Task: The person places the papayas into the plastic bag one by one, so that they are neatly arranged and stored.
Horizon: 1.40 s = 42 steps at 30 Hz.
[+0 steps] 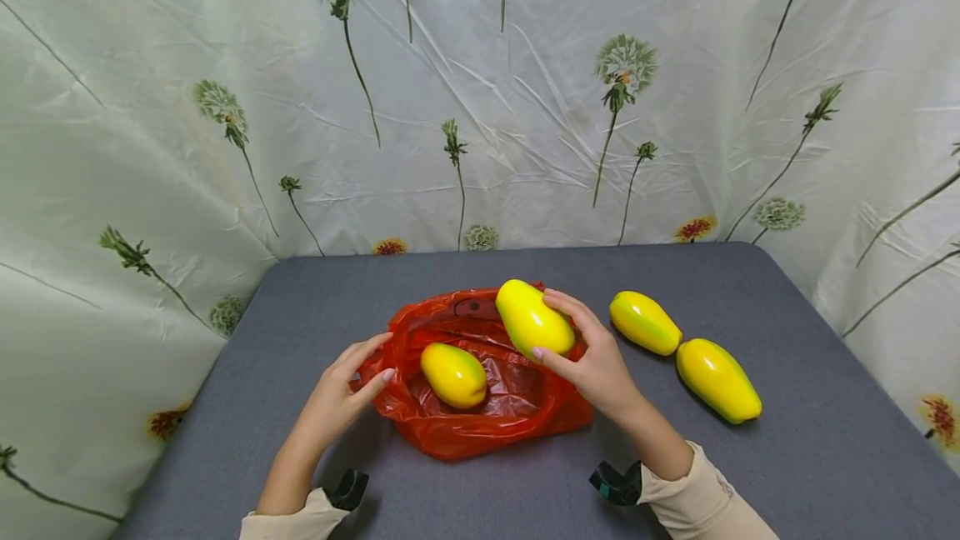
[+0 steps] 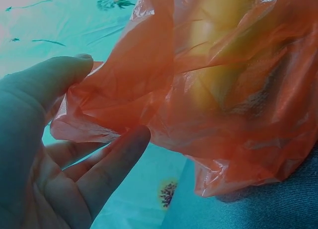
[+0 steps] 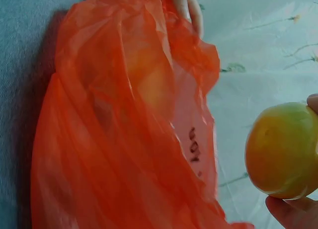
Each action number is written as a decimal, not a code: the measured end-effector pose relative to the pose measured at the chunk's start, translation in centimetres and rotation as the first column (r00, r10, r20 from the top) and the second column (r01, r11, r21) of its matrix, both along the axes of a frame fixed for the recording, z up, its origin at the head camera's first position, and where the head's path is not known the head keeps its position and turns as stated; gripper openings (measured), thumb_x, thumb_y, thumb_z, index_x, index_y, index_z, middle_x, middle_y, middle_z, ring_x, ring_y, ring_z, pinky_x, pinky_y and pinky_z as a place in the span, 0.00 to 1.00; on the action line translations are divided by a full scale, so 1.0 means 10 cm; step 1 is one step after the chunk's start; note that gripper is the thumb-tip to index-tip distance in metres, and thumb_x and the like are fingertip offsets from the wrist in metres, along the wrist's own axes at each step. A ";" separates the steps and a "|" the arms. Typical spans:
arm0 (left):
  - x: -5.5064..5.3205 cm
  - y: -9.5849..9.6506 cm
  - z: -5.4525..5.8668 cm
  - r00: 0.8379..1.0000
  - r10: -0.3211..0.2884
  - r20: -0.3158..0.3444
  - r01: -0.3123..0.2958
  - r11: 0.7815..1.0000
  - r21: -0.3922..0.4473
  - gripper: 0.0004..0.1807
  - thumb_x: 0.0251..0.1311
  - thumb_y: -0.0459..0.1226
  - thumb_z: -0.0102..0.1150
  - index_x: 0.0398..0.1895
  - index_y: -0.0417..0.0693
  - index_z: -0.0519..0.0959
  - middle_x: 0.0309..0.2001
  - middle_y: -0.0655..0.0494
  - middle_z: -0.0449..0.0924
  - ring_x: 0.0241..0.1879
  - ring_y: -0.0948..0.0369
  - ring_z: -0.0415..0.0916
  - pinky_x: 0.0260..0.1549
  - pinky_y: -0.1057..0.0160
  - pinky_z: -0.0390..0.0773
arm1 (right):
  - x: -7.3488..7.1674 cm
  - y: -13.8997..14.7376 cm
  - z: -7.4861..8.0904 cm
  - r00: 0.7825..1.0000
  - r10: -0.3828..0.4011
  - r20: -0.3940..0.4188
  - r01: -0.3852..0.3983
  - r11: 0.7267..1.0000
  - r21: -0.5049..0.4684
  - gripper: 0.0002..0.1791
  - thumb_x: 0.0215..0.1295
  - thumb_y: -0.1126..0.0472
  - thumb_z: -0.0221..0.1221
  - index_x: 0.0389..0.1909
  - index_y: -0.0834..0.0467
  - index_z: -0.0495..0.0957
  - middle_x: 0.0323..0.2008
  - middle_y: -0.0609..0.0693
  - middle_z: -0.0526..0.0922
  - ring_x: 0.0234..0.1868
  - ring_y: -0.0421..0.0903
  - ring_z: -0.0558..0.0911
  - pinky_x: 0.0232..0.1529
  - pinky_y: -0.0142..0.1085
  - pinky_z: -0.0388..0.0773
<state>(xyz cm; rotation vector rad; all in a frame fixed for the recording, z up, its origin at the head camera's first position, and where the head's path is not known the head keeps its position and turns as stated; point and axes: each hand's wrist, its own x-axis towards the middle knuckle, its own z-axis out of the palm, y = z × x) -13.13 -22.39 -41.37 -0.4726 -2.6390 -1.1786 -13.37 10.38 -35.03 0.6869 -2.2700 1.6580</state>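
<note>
A red plastic bag (image 1: 450,440) lies with its mouth spread wide on the table. Inside it sits one yellow mango (image 1: 453,376), which shows dimly through the film in both wrist views. My left hand (image 1: 341,394) holds the bag's left edge; in the left wrist view the thumb and fingers pinch the thin red film (image 2: 94,112). My right hand (image 1: 592,357) grips a second mango (image 1: 531,319) between thumb and fingers, above the right part of the bag's mouth. The right wrist view shows this mango (image 3: 284,149) beside the bag's rim.
Two more yellow mangoes lie to the right of the bag, the farther one (image 1: 645,323) almost end to end with the nearer one (image 1: 718,380). They rest on a grey cloth-covered table (image 1: 480,498). A white curtain (image 1: 525,107) with dandelion prints hangs behind and at both sides.
</note>
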 end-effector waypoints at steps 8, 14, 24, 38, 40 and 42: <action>0.01 -0.01 0.01 1.000 0.003 -0.006 -0.003 1.000 0.001 0.27 0.54 0.41 0.61 0.59 0.54 0.68 0.51 0.54 0.71 0.44 0.58 0.71 0.34 0.62 0.76 | -0.14 -0.23 -0.07 0.989 0.107 0.105 -0.110 0.994 0.020 0.31 0.51 0.69 0.63 0.58 0.66 0.65 0.58 0.58 0.66 0.56 0.51 0.68 0.51 0.46 0.68; 0.00 -0.01 0.00 1.000 0.007 -0.005 -0.007 1.000 -0.007 0.28 0.54 0.42 0.61 0.59 0.56 0.68 0.51 0.54 0.71 0.44 0.58 0.71 0.34 0.63 0.76 | -0.24 -0.35 -0.08 0.977 0.124 0.172 -0.136 0.989 0.058 0.31 0.53 0.67 0.63 0.58 0.66 0.65 0.57 0.58 0.68 0.52 0.52 0.70 0.47 0.44 0.71; 0.01 -0.01 0.00 1.000 0.015 -0.013 -0.016 1.000 -0.015 0.28 0.54 0.42 0.61 0.59 0.56 0.68 0.51 0.54 0.71 0.44 0.59 0.71 0.34 0.62 0.76 | -0.40 -0.44 -0.26 0.945 0.150 0.292 -0.186 0.978 0.099 0.30 0.53 0.64 0.63 0.58 0.60 0.67 0.58 0.55 0.68 0.48 0.51 0.72 0.46 0.43 0.72; 0.01 -0.01 0.01 1.000 0.015 0.000 -0.015 1.000 -0.011 0.28 0.53 0.42 0.61 0.60 0.56 0.68 0.51 0.53 0.71 0.45 0.58 0.71 0.35 0.62 0.76 | -0.59 -0.50 -0.58 0.910 0.221 0.352 -0.284 0.949 0.138 0.30 0.53 0.58 0.64 0.59 0.57 0.67 0.56 0.51 0.70 0.47 0.48 0.72 0.46 0.41 0.70; 0.01 -0.01 0.01 1.000 0.011 -0.001 -0.011 1.000 -0.004 0.28 0.53 0.42 0.62 0.59 0.55 0.68 0.51 0.53 0.71 0.45 0.58 0.71 0.35 0.62 0.76 | -0.60 -0.52 -0.60 0.899 0.260 0.352 -0.319 0.940 0.119 0.30 0.54 0.59 0.63 0.58 0.58 0.67 0.56 0.51 0.70 0.49 0.47 0.71 0.48 0.40 0.69; 0.01 -0.01 0.01 1.000 0.009 0.001 -0.009 1.000 0.000 0.28 0.53 0.42 0.62 0.59 0.55 0.68 0.51 0.53 0.71 0.45 0.58 0.71 0.35 0.61 0.76 | -0.60 -0.53 -0.63 0.894 0.278 0.351 -0.334 0.936 0.110 0.30 0.54 0.58 0.63 0.58 0.59 0.66 0.56 0.51 0.70 0.49 0.47 0.71 0.48 0.40 0.68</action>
